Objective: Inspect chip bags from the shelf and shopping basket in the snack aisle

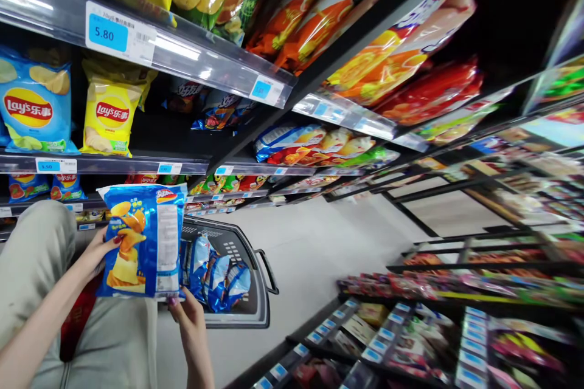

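Observation:
A blue bag of potato chips (pixel 150 243) is held up in front of my lap, its printed back panel facing me. My left hand (pixel 97 250) grips its left edge, thumb lying across the front. At the lower right corner my right hand (pixel 186 305) pinches the bag between thumb and fingers. Just beyond it, on the floor, stands a dark grey shopping basket (pixel 262 307) with several blue snack bags (pixel 219 273) inside. My bent knees in light trousers are below and left of the bag.
Shelves on the left carry a light blue Lay's bag (pixel 36 103), a yellow Lay's bag (pixel 112 106) and other snack bags, with a price tag (pixel 109 33) on the upper ledge. Pale floor (pixel 310 249) runs along the aisle. Another rack (pixel 383 334) with packets stands at the lower right.

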